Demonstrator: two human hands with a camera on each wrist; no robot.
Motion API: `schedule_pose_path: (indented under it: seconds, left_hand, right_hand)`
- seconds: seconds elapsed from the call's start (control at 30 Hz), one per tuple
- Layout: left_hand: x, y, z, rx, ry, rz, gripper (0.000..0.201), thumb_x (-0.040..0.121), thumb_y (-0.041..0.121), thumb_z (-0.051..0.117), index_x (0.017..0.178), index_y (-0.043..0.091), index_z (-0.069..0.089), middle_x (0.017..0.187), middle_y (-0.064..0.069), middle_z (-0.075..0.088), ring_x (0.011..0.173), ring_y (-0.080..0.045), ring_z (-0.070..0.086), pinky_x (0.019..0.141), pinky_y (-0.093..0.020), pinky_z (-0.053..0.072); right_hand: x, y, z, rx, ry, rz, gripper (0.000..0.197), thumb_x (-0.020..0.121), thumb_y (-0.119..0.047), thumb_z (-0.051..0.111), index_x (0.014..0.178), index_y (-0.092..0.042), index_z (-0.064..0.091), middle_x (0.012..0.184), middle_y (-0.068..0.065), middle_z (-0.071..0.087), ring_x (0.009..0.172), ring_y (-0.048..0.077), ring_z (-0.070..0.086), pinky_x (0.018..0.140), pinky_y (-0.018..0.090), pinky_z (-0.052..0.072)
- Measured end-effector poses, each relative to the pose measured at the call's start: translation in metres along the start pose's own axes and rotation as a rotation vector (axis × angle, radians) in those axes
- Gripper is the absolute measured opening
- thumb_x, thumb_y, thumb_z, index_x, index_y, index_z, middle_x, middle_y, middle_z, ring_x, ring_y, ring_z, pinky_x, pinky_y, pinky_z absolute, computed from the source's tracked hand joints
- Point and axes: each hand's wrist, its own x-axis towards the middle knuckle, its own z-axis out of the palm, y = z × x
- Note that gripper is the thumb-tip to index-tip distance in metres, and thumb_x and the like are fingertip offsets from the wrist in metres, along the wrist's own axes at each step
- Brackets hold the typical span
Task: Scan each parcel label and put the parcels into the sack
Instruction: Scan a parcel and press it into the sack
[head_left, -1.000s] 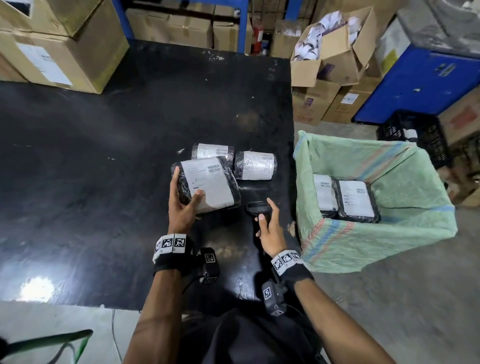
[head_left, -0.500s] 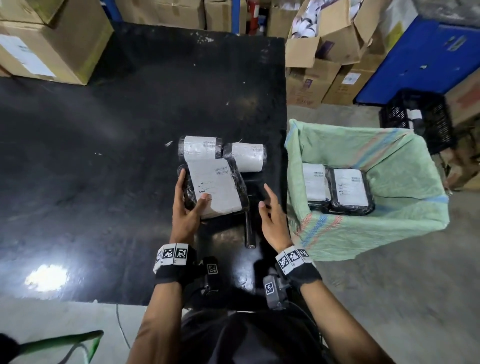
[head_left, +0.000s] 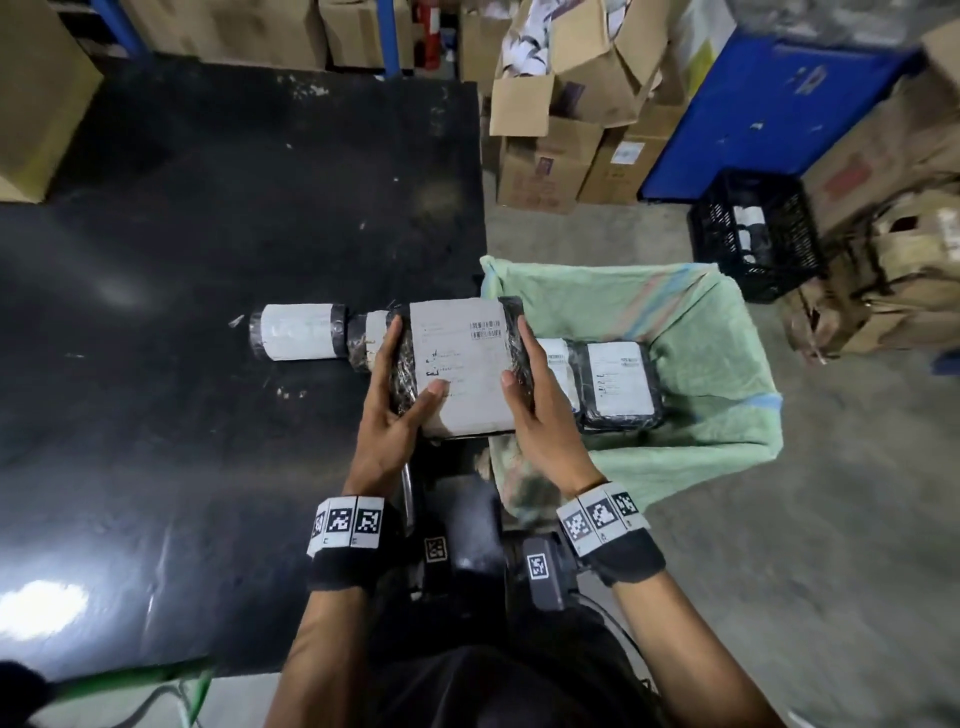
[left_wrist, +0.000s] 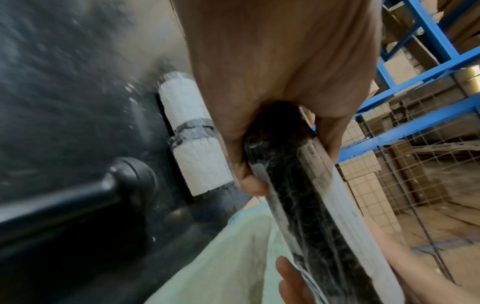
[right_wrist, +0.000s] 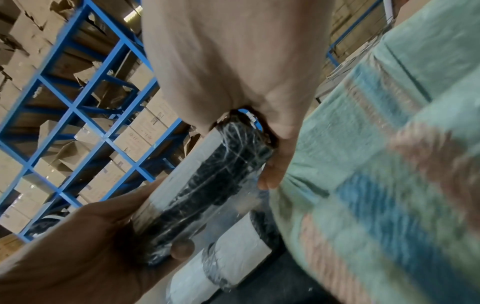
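Parcel (head_left: 460, 366): flat black pack, shiny clear wrap, big white label with barcode facing up. We hold it lifted between table (head_left: 208, 260) edge and green sack (head_left: 717, 364), left hand (head_left: 392, 415) and right hand (head_left: 540, 415) gripping its sides, thumbs on label.

dim overhead light | glare on table (head_left: 47, 603) | wrist views motion-blurred
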Motion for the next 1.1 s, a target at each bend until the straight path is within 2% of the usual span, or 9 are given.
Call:
schedule_pose_path:
  seconds: [0.07,0.2,0.33,0.5,0.6,0.7,0.77,0.87,1.1]
  left_hand:
    - [0.008,0.0,0.023,-0.003,-0.028,-0.006,0.078,0.097,-0.002,0.067,0.161,0.027,0.033,0.164,0.006,0.042,0.15,-0.016,0.044,0.122,-0.053,0.037]
    - [0.021,0.001,0.073,-0.007,-0.106,-0.007,0.079,0.097,-0.004,0.064,0.162,0.022,0.03,0.164,0.01,0.041,0.148,-0.008,0.044,0.122,-0.044,0.039]
    - [0.037,-0.011,0.114,0.025,-0.189,-0.014,0.079,0.1,0.002,0.065,0.164,0.023,0.024,0.164,0.008,0.041,0.149,-0.011,0.044,0.122,-0.047,0.039]
    - [0.053,-0.028,0.153,0.649,-0.131,0.082,0.069,0.104,0.049,0.052,0.163,0.045,0.016,0.161,0.002,0.044,0.136,-0.025,0.056,0.108,-0.047,0.051]
    - [0.055,-0.042,0.154,0.895,0.017,0.193,0.064,0.106,0.043,0.045,0.164,0.029,0.024,0.157,-0.008,0.045,0.139,-0.032,0.047,0.106,-0.046,0.047]
    - [0.061,-0.073,0.142,1.095,0.016,0.213,0.074,0.098,0.044,0.033,0.164,0.012,0.023,0.167,-0.017,0.031,0.157,-0.039,0.021,0.126,-0.052,0.028]
    - [0.062,-0.091,0.135,1.158,0.015,0.185,0.078,0.094,0.041,0.032,0.164,0.008,0.021,0.171,-0.021,0.017,0.161,-0.039,0.008,0.13,-0.051,0.018]
    - [0.06,-0.105,0.131,1.185,0.012,0.176,0.08,0.094,0.026,0.047,0.165,0.005,0.016,0.173,-0.022,0.006,0.161,-0.038,0.001,0.131,-0.051,0.015]
    - [0.059,-0.111,0.132,1.133,0.063,0.143,0.093,0.09,0.005,0.061,0.164,0.0,0.007,0.173,-0.022,0.0,0.161,-0.034,-0.006,0.132,-0.044,0.005]
  right_hand:
    - [0.005,0.008,-0.024,-0.002,0.011,0.015,0.058,0.106,-0.039,0.04,0.158,-0.038,0.014,0.162,-0.021,0.022,0.148,-0.001,0.023,0.123,0.04,0.025]
    - [0.01,0.024,-0.068,-0.004,0.033,0.044,0.058,0.106,-0.04,0.037,0.157,-0.043,0.01,0.162,-0.02,0.024,0.148,0.002,0.026,0.123,0.039,0.024]
    - [0.015,0.046,-0.109,0.067,0.037,0.049,0.06,0.106,-0.032,0.039,0.159,-0.035,0.01,0.158,-0.033,0.017,0.145,-0.013,0.016,0.119,0.014,0.017]
    - [0.035,0.085,-0.157,0.036,0.021,0.111,0.06,0.107,-0.024,0.042,0.159,-0.029,0.014,0.162,-0.022,0.016,0.147,-0.01,0.014,0.114,0.005,0.016]
    - [0.052,0.11,-0.182,-0.039,-0.024,0.176,0.062,0.105,-0.017,0.045,0.159,-0.024,0.016,0.157,-0.017,0.021,0.138,-0.01,0.027,0.108,0.0,0.022]
    - [0.074,0.139,-0.199,-0.158,-0.077,0.292,0.063,0.104,-0.021,0.047,0.159,-0.031,0.016,0.154,-0.005,0.039,0.134,0.014,0.046,0.11,0.022,0.036]
    - [0.091,0.161,-0.205,-0.263,-0.112,0.377,0.063,0.104,-0.024,0.047,0.158,-0.033,0.016,0.157,0.003,0.039,0.138,0.029,0.043,0.108,0.024,0.031]
    - [0.111,0.19,-0.211,-0.366,-0.162,0.487,0.064,0.104,-0.024,0.048,0.158,-0.032,0.016,0.163,0.002,0.025,0.149,0.028,0.026,0.116,0.023,0.018]
    - [0.124,0.235,-0.213,-0.379,-0.129,0.556,0.067,0.099,-0.026,0.056,0.155,-0.04,0.023,0.161,0.004,0.03,0.148,0.029,0.03,0.123,0.033,0.02]
